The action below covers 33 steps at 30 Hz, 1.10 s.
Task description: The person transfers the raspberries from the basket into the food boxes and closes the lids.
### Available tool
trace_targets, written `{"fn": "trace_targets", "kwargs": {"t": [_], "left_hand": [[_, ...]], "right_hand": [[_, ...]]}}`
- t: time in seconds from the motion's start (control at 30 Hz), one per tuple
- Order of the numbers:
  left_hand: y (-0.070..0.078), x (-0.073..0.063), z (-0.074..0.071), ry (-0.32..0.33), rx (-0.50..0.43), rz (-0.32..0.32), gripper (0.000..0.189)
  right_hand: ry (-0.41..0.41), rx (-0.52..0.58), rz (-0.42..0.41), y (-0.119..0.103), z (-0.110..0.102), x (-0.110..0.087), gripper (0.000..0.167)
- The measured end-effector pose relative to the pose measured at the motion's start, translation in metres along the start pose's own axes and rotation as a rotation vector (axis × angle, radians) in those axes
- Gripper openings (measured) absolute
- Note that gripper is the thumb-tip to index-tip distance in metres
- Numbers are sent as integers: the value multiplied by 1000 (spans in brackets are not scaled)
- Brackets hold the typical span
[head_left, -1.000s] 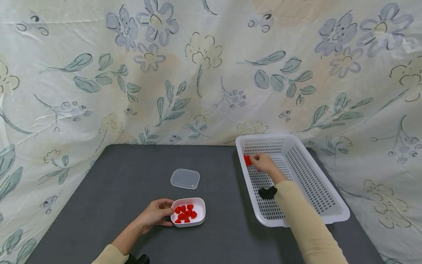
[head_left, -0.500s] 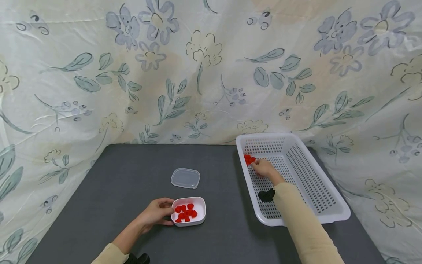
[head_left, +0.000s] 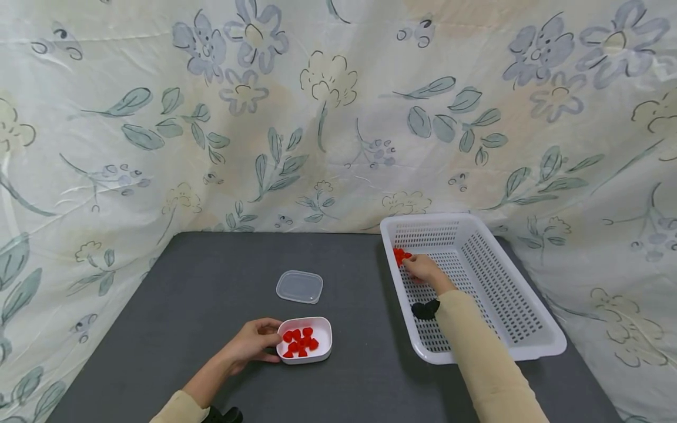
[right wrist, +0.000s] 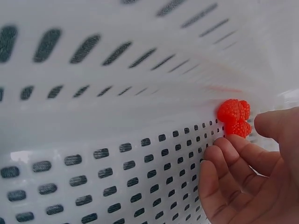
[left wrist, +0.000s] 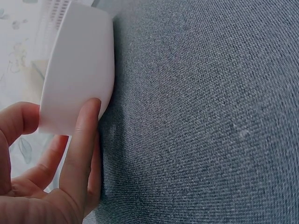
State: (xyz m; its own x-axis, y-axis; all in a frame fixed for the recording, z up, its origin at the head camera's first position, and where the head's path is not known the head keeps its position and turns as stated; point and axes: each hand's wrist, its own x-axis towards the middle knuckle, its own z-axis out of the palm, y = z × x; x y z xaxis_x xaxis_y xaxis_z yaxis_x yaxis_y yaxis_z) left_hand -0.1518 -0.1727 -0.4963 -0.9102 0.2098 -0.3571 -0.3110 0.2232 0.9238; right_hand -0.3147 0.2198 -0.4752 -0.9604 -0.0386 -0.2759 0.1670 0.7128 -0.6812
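My left hand (head_left: 257, 341) grips the left end of a small white container (head_left: 326, 351) on the dark tabletop, thumb and fingers around its corners. Several red raspberries (head_left: 302, 341) lie inside it; the left wrist view shows only its outer wall (left wrist: 81, 65). My right hand (head_left: 425, 271) reaches into a white perforated basket (head_left: 534, 305). Along the basket's left wall, a small cluster of bumpy red raspberries (right wrist: 235, 114) lies right at its fingertips. In the right wrist view the thumb and forefinger stand apart beside the cluster, the other fingers loosely bent.
A clear lid (head_left: 299, 286) lies flat on the dark tabletop (head_left: 222, 276) behind the container. Floral cloth (head_left: 338, 129) hangs behind and at both sides. The basket's raised walls surround my right hand, and its wrist camera (head_left: 425, 309) sits low inside the basket.
My right hand has drawn back slightly toward me from the basket's left wall, leaving more of the raspberries showing. My left hand and the container stay put.
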Motion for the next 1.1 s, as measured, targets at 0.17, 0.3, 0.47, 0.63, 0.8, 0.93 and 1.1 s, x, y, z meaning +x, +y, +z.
{"fn": "trace_targets", "kwargs": {"t": [0.17, 0.3, 0.47, 0.63, 0.8, 0.93, 1.1], "left_hand": [[2, -1, 0, -6, -6, 3, 46], [3, -2, 0, -1, -5, 0, 45], [4, -2, 0, 3, 2, -3, 45], [4, -2, 0, 2, 6, -2, 45], [3, -1, 1, 3, 8, -10, 46], [3, -1, 1, -1, 4, -19, 46], [3, 0, 0, -1, 0, -24, 46]], "right_hand": [[-8, 5, 8, -1, -1, 1, 40], [-13, 14, 13, -1, 0, 3, 42], [-20, 89, 31, -2, 0, 3, 43], [-30, 153, 43, -2, 1, 4, 41], [-40, 202, 56, 0, 2, 4, 38], [-54, 237, 57, 2, 3, 4, 37], [-78, 296, 71, 2, 3, 6, 41]]}}
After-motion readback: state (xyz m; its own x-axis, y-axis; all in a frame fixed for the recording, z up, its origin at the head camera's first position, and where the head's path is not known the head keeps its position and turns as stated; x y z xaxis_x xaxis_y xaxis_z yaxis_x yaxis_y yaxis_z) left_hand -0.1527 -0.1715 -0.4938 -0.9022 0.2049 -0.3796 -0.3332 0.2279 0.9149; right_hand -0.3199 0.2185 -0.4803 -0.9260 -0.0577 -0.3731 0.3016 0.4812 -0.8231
